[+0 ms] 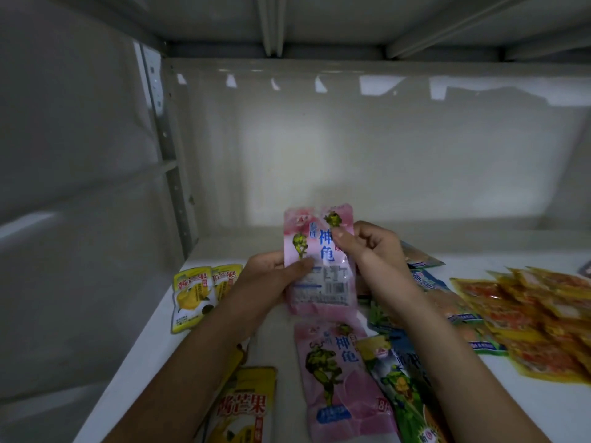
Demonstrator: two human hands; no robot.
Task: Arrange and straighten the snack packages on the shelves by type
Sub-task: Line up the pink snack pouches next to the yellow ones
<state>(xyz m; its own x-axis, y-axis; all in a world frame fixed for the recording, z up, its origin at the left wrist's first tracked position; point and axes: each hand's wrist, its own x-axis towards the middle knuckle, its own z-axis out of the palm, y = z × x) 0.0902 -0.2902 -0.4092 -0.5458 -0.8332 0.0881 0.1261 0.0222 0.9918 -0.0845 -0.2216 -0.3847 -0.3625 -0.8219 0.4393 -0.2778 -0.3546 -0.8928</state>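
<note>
Your forearms reach forward, converging mid-frame. Your left hand (pixel 271 276) grips the packet (pixel 319 260) by its left edge, thumb across the front. Your right hand (pixel 367 247) pinches its upper right edge, fingers curled, thumb on front.

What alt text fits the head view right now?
Both hands, left hand and right hand, hold a pink snack packet upright above a white shelf; another pink packet lies below it, yellow mango packets left, orange packets right.
</note>
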